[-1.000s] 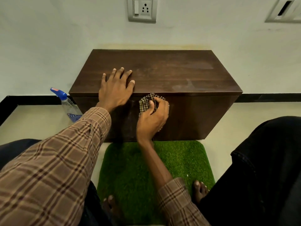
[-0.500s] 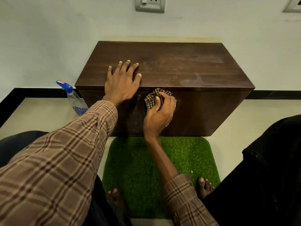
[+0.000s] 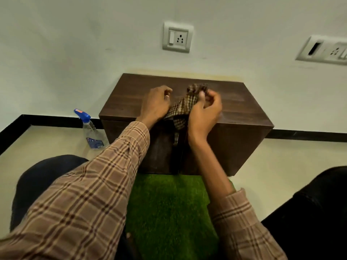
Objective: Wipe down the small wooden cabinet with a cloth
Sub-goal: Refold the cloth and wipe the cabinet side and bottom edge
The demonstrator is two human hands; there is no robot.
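A small dark brown wooden cabinet (image 3: 242,113) stands on the floor against the white wall. A brown-and-cream checked cloth (image 3: 183,107) is stretched between both hands just above the cabinet's top front edge, with one end hanging down over the front. My left hand (image 3: 155,105) grips the cloth's left side, fingers curled. My right hand (image 3: 204,111) pinches the bunched upper right end of it. Motion blur hides the exact finger positions.
A clear spray bottle with a blue trigger (image 3: 90,130) stands on the floor left of the cabinet. A green grass mat (image 3: 169,209) lies in front of it. My knees in dark trousers flank the mat. Two socket plates (image 3: 177,37) sit on the wall.
My left hand lifted off the cabinet top and took hold of the cloth. My right hand rose from the front face to above the top edge, and the balled cloth opened out.
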